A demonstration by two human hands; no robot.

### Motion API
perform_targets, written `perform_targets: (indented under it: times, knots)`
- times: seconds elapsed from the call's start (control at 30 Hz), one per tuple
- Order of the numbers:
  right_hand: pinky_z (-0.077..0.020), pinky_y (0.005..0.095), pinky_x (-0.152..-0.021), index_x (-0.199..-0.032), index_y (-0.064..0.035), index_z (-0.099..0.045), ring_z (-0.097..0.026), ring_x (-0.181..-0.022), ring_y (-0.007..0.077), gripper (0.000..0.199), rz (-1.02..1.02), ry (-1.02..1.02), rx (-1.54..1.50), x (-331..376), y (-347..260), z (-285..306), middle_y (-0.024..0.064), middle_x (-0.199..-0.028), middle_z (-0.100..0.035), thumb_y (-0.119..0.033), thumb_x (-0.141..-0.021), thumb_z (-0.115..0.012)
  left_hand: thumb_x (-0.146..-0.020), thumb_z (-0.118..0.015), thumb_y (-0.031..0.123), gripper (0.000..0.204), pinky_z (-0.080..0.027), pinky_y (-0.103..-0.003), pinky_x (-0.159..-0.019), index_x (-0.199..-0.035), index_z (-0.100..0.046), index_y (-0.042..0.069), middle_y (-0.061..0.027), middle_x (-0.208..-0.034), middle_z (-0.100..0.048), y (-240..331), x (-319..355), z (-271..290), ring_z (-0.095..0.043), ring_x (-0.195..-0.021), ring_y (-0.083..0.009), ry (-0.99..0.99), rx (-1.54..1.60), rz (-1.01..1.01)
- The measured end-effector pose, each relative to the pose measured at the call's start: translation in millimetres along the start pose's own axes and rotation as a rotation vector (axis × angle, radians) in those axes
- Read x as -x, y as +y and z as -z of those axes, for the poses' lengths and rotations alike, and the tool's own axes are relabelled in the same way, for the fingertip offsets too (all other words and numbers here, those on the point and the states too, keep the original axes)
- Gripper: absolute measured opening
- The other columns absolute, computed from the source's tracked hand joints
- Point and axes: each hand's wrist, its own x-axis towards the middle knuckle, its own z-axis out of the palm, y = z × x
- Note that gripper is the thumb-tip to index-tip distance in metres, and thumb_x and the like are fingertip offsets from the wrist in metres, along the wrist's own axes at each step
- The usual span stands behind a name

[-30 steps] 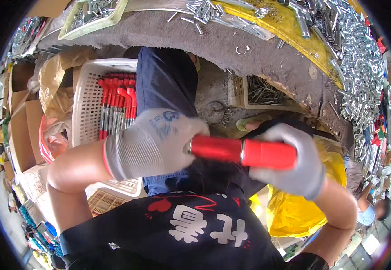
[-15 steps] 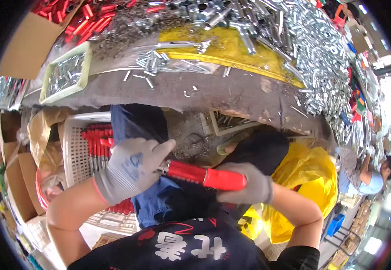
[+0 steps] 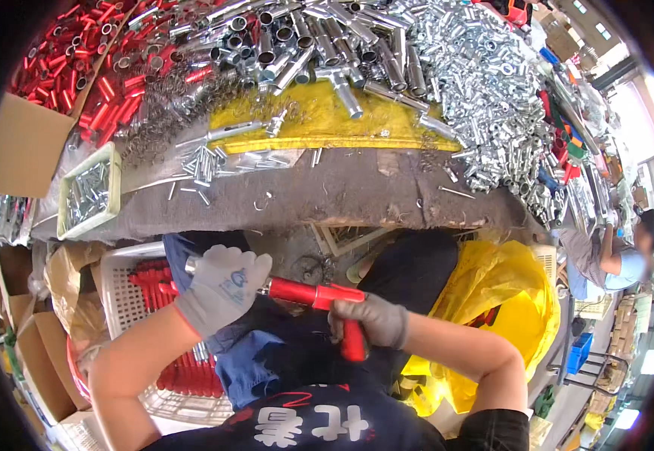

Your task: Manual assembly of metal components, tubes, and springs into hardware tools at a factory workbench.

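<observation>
Both gloved hands close their grip on a red T-shaped metal tool (image 3: pixel 319 297) (left hand (image 3: pixel 221 289) on its shaft, right hand (image 3: pixel 368 319) on its handle) below the desk (image 3: pixel 357 188).

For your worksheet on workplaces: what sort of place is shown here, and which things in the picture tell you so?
Probably a small assembly workshop. A workbench is heaped with silver metal tubes and red sleeves, a white basket holds finished red pieces, and the gloved left hand and right hand hold a red T-shaped part.
</observation>
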Motion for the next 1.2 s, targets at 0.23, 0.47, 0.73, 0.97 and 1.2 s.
perform_targets:
  times: [0.23,0.47,0.73,0.97,1.2]
  knots:
    - [-0.0499,0.0366,-0.078,-0.114,-0.0068,-0.061,-0.063,-0.082,0.0299,0.057,0.694,-0.179,0.777,3,-49,34,0.0125,-0.094,-0.065,-0.025,-0.065,-0.084,-0.070,-0.067,0.019,0.031,-0.050,-0.037,-0.065,-0.098,-0.061,0.009,-0.0119,-0.073,-0.062,22,0,25,-0.064,-0.070,-0.0305,-0.249,0.412,-0.057]
    - [-0.0444,0.0296,-0.094,-0.128,0.0011,-0.050,-0.059,-0.104,0.0155,0.066,0.263,0.055,-0.236,0,-36,30,0.0101,-0.118,-0.060,-0.012,-0.072,-0.081,-0.075,-0.060,0.008,0.054,-0.038,-0.041,-0.099,-0.126,-0.048,-0.002,-0.0190,-0.117,-0.057,17,-32,27,-0.052,-0.115,-0.0320,0.892,-0.342,0.429]
    - [-0.0493,0.0358,-0.084,-0.107,-0.0017,-0.063,-0.060,-0.100,0.0266,0.040,0.492,0.712,0.951,-82,-116,154,0.0169,-0.103,-0.062,-0.036,-0.086,-0.063,-0.085,-0.041,0.071,0.076,-0.044,-0.035,-0.055,-0.129,-0.042,0.008,-0.0032,-0.068,-0.050,37,-64,63,-0.049,-0.052,-0.0155,0.825,1.945,0.263]
    - [-0.0512,0.0426,-0.081,-0.094,-0.0058,-0.065,-0.064,-0.093,0.0355,0.030,-0.214,0.911,1.445,-123,-123,233,0.0200,-0.101,-0.065,-0.034,-0.083,-0.064,-0.089,-0.057,0.051,0.068,-0.048,-0.025,-0.068,-0.131,-0.042,-0.001,-0.0084,-0.102,-0.057,49,-44,-5,-0.057,-0.081,-0.0116,0.142,1.719,0.309]
    - [-0.0482,0.0269,-0.063,-0.108,-0.0003,-0.057,-0.059,-0.071,0.0138,0.022,0.409,0.786,0.461,-82,-100,181,0.0101,-0.087,-0.064,-0.016,-0.093,-0.051,-0.083,-0.057,0.059,0.086,-0.046,-0.023,-0.066,-0.139,-0.032,-0.002,-0.0094,-0.105,-0.060,57,-44,-7,-0.055,-0.072,-0.0089,0.011,1.722,0.181]
